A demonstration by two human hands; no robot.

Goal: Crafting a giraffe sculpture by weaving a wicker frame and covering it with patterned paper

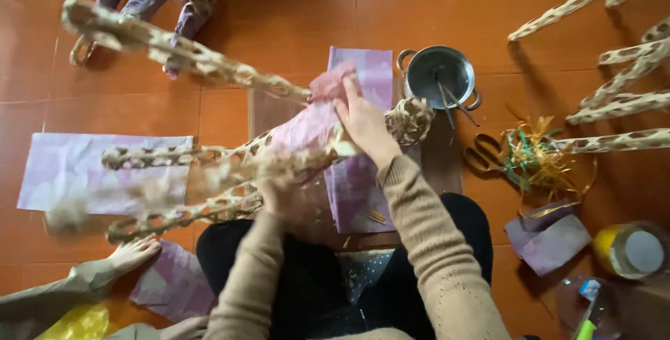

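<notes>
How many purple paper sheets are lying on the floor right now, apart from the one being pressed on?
5: one far left, one below the frame, one beside the pot, one under the right hand, one crumpled at right. More may be hidden.
</notes>
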